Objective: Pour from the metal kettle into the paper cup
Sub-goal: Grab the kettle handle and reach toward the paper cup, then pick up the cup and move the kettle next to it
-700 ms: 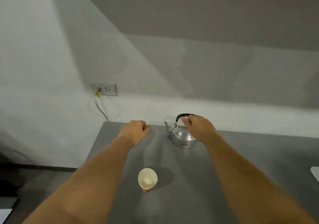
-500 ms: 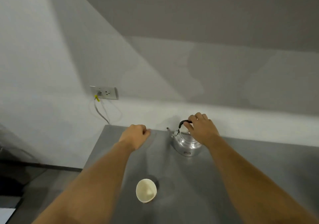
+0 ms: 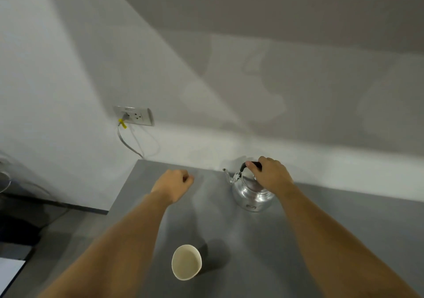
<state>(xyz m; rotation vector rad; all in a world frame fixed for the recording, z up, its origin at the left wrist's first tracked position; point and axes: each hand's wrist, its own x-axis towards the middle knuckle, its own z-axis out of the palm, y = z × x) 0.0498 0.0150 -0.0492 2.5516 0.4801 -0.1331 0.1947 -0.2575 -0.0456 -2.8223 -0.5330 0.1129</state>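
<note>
A shiny metal kettle [image 3: 251, 195] stands near the back of the grey table [image 3: 344, 240], its spout pointing left. My right hand [image 3: 273, 174] is wrapped around its black handle from above. A white paper cup [image 3: 186, 263] stands upright near the front of the table, with nothing visible inside. My left hand [image 3: 175, 185] hovers over the table to the left of the kettle, fingers curled into a loose fist with nothing in them.
The table's left edge runs beside a dark floor. A wall socket [image 3: 134, 115] with a white cable and yellow tag is on the wall behind the table's back left corner. The pale wall rises right behind the kettle.
My right hand has gone from touching the handle's end to closing fully around it. The view has tilted upward. The cup and my left hand stay where they were.
</note>
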